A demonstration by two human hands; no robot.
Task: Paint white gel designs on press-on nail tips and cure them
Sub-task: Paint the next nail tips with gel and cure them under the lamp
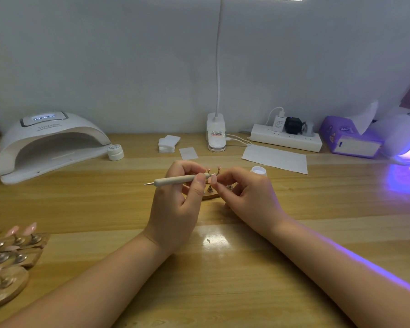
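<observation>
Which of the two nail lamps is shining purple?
The white nail lamp at the table's far right edge glows purple underneath. The white dome-shaped nail lamp on the left is dark inside; only its top display is lit.

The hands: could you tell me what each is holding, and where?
Left hand grips the nail pen near its right end; right hand pinches a nail tip.

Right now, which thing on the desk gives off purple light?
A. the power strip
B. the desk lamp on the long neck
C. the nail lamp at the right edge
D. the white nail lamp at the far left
C: the nail lamp at the right edge glows purple underneath and casts purple light on the desk, while the white nail lamp at the far left is dark inside.
</observation>
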